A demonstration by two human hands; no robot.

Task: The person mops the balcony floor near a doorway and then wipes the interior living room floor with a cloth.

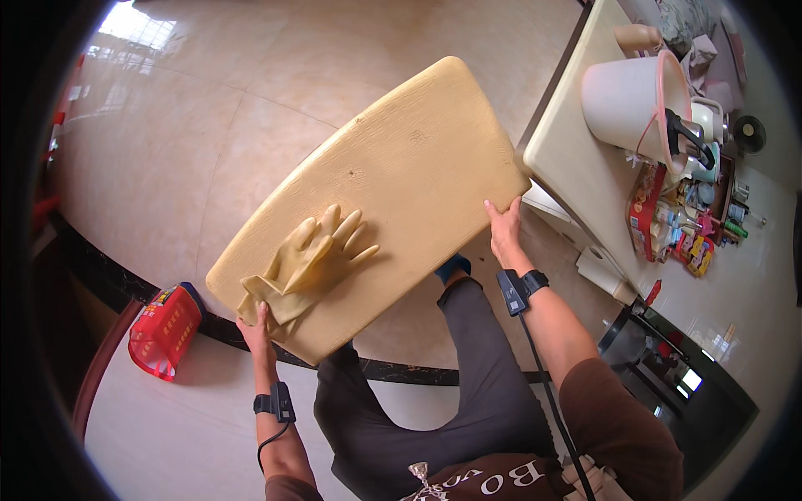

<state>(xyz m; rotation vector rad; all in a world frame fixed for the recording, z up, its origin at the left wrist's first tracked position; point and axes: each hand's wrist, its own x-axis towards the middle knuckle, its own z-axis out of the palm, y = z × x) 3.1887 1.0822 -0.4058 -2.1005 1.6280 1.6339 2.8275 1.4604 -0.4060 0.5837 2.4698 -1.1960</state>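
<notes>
Glossy beige floor tiles [251, 108] with a dark inlaid border strip fill the scene beneath a person standing in dark trousers and a brown top. Both hands hold up a yellowish board with rounded corners [393, 167], tilted and carried in the air above the floor, in front of the person's legs. The left hand [257, 321] grips the board's near-left corner, its fingers closed over the edge and pinning the cuffs of a pair of yellow rubber gloves [313, 255] that lie flat on the board's top, fingers pointing up and right. The right hand [504, 230] holds the right-hand edge, fingers wrapped on the rim with the thumb on top. Each wrist wears a black band with a cable. A red bag [164, 330] sits on the floor at lower left. At right, a pale desk [576, 159] carries a white bucket with a pink rim [635, 100], lying on its side, beside a clutter of small packets.
</notes>
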